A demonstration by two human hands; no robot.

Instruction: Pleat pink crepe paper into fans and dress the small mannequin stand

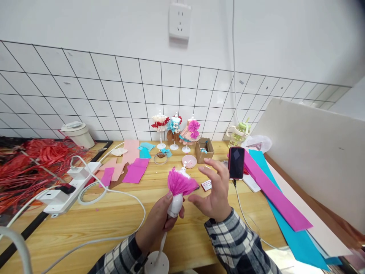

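Note:
In my left hand (159, 215) is a small white mannequin stand (175, 206), gripped around its lower torso and tilted toward me. Its round base (156, 263) hangs near the table's front edge. Magenta crepe paper (182, 183), gathered and ruffled, wraps the mannequin's upper body. Just right of that paper, my right hand (212, 190) is raised with thumb and fingers spread, holding nothing. Behind, three finished-looking mannequins stand in paper dresses: one cream and red (160, 125), one blue (174, 125), one peach with magenta flowers (191, 131).
Cut paper pieces (136, 170) lie left of centre, beside a roll of tape (161, 158). A pink dish (189, 161), small cardboard box (204, 149) and phone (236, 163) stand behind my hands. A power strip (71, 190) with cables is left; long paper strips (281, 194) lie right.

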